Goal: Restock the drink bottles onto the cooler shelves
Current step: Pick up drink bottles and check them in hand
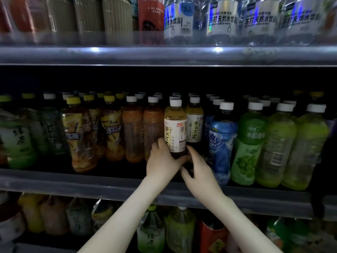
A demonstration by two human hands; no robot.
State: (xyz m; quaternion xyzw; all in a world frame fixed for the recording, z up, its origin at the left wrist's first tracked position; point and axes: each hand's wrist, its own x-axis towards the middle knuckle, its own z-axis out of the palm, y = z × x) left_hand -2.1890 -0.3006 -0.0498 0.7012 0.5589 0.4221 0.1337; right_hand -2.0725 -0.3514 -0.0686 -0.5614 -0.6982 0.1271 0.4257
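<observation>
A: Where's the bottle?

B: Cream-label tea bottle (175,128), white cap, upright at the front edge of the middle shelf (73,185), about midway along it. Its base is dark and partly covered by the hands.

A: Hands?

B: Left hand (162,161) wraps the bottle's lower part, fingers round its left side and thumb across the front. Right hand (198,167) is half-spread, fingertips at the bottle's lower right, thumb low near the base. It's too dark to tell whether it grips or only touches.

A: Neighbours?

B: 1 matching tea bottle (194,123) sits just behind and to the right. 2 amber bottles (153,132) stand just left. A blue-label bottle (221,143) stands just right, then 3 green bottles (249,143) run toward the shelf's right edge. Yellow-cap bottles (80,136) stand toward the left edge. Rows behind show caps only.

A: Other shelves?

B: The upper shelf has clear water bottles (222,19) at its right end. The lower shelf has larger bottles (180,229), blurred.
</observation>
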